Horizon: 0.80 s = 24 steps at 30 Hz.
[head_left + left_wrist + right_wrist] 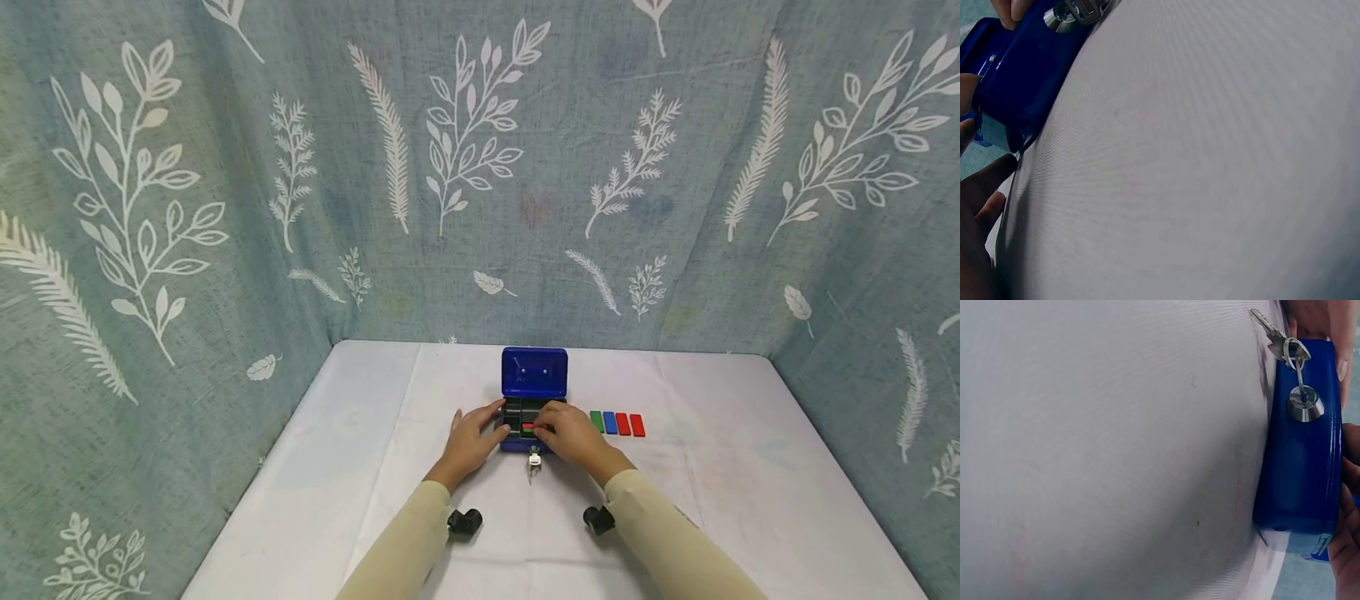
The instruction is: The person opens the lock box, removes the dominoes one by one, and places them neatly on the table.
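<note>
A blue cash box (pixel 517 447) stands on the table with its lid (pixel 534 372) raised and a dark compartment tray (pixel 513 413) inside. My left hand (pixel 468 442) rests against the box's left side, thumb at the rim and fingers spread. My right hand (pixel 573 433) reaches over the tray, its curled fingertips pinching the right end of a small red tile (pixel 527 426). Just below that tile shows a green piece (pixel 527 432). Part of the tray is hidden by the right hand. In the right wrist view, a key (pixel 1302 378) sits in the front lock (pixel 1305 405).
Right of the box lie a green tile (pixel 597 421), a blue tile (pixel 611 423) and two red tiles (pixel 623 424) in a row. A white cloth covers the table (pixel 750 467). Leaf-patterned curtains (pixel 480 150) stand behind and on both sides.
</note>
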{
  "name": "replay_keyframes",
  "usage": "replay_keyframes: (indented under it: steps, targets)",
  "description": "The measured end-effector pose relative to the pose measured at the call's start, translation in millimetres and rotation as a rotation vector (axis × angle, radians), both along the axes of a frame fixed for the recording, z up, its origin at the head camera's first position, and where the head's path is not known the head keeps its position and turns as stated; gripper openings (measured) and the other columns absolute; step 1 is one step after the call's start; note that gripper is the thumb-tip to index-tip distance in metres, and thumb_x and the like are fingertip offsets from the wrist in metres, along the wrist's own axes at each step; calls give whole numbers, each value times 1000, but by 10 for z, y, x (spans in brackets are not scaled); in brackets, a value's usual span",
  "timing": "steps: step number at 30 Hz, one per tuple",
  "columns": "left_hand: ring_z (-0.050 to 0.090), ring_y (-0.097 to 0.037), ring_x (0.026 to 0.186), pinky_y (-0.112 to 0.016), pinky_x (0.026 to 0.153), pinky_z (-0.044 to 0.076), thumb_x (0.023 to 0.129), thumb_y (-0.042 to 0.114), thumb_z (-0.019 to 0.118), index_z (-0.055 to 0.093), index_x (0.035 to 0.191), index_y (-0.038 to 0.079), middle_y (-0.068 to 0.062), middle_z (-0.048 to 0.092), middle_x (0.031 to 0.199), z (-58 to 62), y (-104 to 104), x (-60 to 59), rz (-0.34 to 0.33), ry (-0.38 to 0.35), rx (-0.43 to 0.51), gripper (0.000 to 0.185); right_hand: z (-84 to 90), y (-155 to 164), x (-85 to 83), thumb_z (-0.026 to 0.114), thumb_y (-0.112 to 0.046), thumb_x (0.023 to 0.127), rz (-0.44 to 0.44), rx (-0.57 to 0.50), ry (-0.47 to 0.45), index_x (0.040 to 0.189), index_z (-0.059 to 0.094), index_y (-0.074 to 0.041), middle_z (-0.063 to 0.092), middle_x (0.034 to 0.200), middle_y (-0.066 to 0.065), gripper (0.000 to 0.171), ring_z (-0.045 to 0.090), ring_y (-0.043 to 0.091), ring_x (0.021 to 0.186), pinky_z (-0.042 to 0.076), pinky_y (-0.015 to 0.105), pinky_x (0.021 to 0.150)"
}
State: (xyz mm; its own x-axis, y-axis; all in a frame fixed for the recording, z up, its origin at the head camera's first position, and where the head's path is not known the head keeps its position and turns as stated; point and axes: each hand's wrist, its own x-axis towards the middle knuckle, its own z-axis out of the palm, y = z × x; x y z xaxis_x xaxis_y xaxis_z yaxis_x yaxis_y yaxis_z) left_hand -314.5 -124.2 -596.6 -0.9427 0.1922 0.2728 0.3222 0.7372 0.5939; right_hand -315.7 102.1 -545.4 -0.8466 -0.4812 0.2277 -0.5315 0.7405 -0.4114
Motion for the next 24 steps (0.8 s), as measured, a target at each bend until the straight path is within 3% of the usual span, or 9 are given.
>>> replay_keyframes:
  steps: [9, 24]
  targets:
    - [47, -21, 130, -59, 113, 8, 93, 47, 58, 50, 143, 28, 2, 61, 130, -1, 1, -7, 1, 1, -1, 55, 33, -16, -54, 71, -24, 90, -12, 30, -46, 97, 75, -18, 64, 98, -7, 10, 61, 14, 93, 51, 39, 90]
    - [47, -21, 130, -59, 114, 7, 93, 45, 60, 51, 143, 28, 2, 62, 130, -10, 7, -8, 6, -2, 7, 54, 41, -29, -18, 72, -20, 89, -8, 97, 22, 96, 78, -14, 67, 106, -5, 11, 63, 16, 99, 51, 37, 92]
